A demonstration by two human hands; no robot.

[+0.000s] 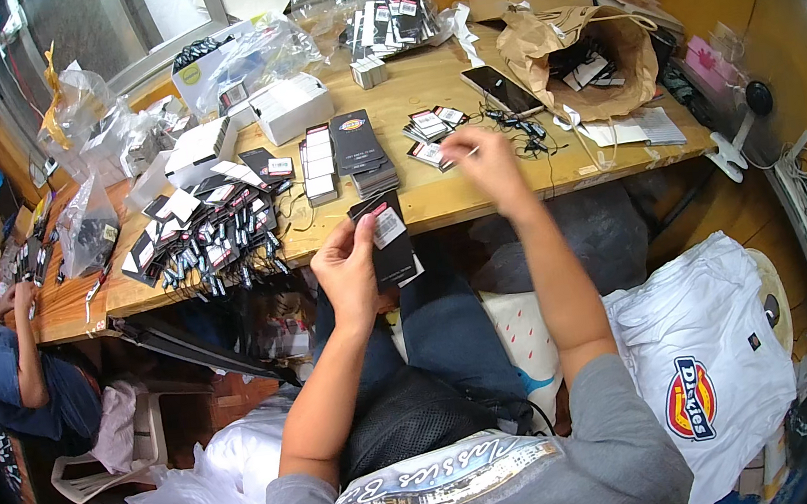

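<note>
My left hand (345, 271) pinches black hang tags (393, 261) above my lap, thumb on the front one, which carries a white barcode sticker. To its right, my right hand (491, 169) is raised over the table's front edge, slightly blurred. Its fingers are curled together, and I cannot make out what is between them. Beyond my left hand stands a stack of black tags (357, 142), beside a row of stickered tags (318, 165). A few loose tags (432, 124) lie just past my right hand, next to thin black strings (532, 131).
A heap of strung tags (209, 225) hangs over the wooden table's (312, 241) front edge. White boxes (293, 107) stand behind it. At right are a phone (502, 90) and an open paper bag (525, 51). White shirts (708, 356) lie at lower right; another person (25, 369) sits at left.
</note>
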